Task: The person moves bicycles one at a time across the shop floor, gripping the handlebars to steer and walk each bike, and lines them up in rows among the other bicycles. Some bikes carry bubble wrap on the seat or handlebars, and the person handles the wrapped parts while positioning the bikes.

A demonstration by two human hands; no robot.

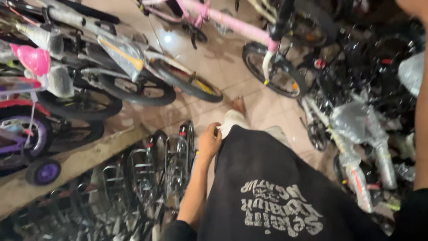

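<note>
My left hand (pixel 209 140) hangs in the middle of the view with its fingers curled against the hem of my black printed shirt (pixel 276 192). Whether it grips the cloth is unclear. Just left of the hand stands a row of chrome bicycle racks (pixel 147 174). Below the hem show my light trouser leg (pixel 234 121) and a foot (pixel 239 106) on the tiled floor (pixel 214 62). My right forearm (pixel 421 111) runs down the right edge; its hand is out of the picture.
Bicycles crowd all sides: a pink one (pixel 232 20) with its wheel (pixel 276 73) ahead, plastic-wrapped ones at left (pixel 129 58) and right (pixel 356 134). A child's bike with purple wheels (pixel 44 172) stands at far left. A narrow strip of floor leads forward.
</note>
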